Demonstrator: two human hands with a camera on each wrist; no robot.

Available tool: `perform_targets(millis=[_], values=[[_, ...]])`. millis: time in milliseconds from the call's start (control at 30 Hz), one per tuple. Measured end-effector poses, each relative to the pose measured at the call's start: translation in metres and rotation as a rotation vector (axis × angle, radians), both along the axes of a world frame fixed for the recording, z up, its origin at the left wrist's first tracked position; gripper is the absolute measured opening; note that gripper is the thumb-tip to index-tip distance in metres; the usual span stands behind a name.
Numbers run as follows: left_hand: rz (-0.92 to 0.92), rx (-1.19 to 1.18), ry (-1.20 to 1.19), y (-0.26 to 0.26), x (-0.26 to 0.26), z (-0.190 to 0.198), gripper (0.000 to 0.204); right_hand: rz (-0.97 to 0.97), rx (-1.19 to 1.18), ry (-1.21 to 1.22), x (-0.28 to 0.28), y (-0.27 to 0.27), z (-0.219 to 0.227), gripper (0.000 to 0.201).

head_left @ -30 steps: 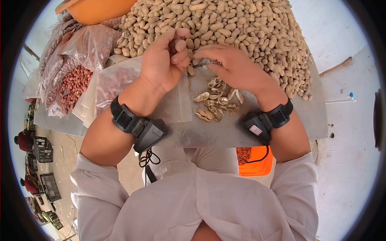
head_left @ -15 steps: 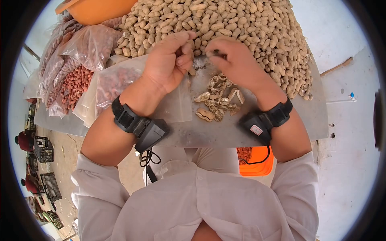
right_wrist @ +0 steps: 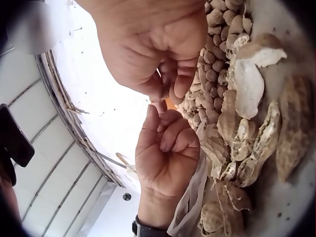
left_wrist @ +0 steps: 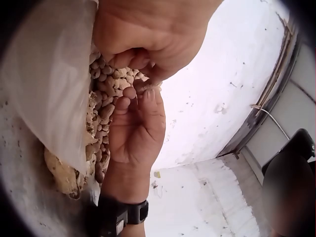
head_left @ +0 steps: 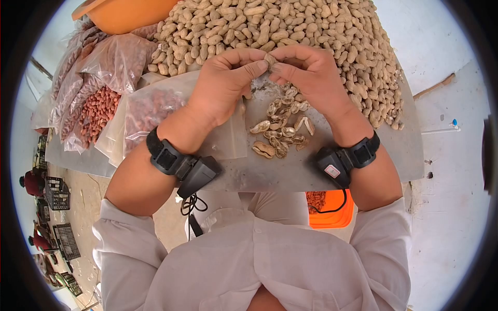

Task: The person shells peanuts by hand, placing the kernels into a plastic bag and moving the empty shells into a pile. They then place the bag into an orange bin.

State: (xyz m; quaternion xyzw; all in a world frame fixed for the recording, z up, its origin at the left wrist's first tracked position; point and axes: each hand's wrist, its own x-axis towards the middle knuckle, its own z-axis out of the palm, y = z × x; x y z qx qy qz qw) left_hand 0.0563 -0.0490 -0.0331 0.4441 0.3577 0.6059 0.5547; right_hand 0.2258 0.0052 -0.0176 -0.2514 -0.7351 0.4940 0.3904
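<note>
My left hand (head_left: 220,85) and right hand (head_left: 316,78) meet fingertip to fingertip at the front of a heap of unshelled peanuts (head_left: 290,23). Between them, thumbs and forefingers pinch one peanut (head_left: 270,60), mostly covered by the fingers. In the left wrist view, part of this peanut (left_wrist: 152,87) shows at the right thumb tip. The left hand's other fingers are curled in toward its palm. Broken, opened peanut shells (head_left: 280,122) lie on the grey tabletop (head_left: 259,173) below the hands, beside the right wrist.
Left of the hands lie clear plastic bags (head_left: 116,57) of reddish shelled peanuts (head_left: 97,111) and a flatter plastic bag (head_left: 220,140). An orange basin (head_left: 127,15) stands at the back left. An orange container (head_left: 334,216) sits below the table edge. White wall (head_left: 446,155) at right.
The right hand has come up from the heap's front edge, past the shells, to meet the left. The left hand has shifted right, its fingers closing on the peanut with the right hand's.
</note>
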Motion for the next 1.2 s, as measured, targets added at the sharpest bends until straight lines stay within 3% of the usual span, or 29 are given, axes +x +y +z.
perform_targets(millis=[233, 400, 733, 933, 1200], values=[[0.090, 0.128, 0.267, 0.001, -0.001, -0.005, 0.016, -0.018, -0.005, -0.022, 0.001, 0.000, 0.000, 0.019], [0.119, 0.168, 0.401, -0.003, 0.000, -0.004, 0.015, -0.051, 0.118, -0.119, 0.003, -0.001, 0.001, 0.016], [0.073, 0.157, 0.365, -0.001, -0.004, -0.008, 0.015, -0.143, 0.320, -0.288, 0.001, -0.012, 0.008, 0.016], [0.064, 0.065, 0.261, -0.001, -0.002, -0.005, 0.017, -0.087, 0.113, -0.110, 0.000, -0.012, 0.006, 0.007], [0.087, 0.035, 0.276, -0.002, -0.002, -0.002, 0.019, -0.065, 0.082, -0.129, -0.002, -0.007, 0.001, 0.015]])
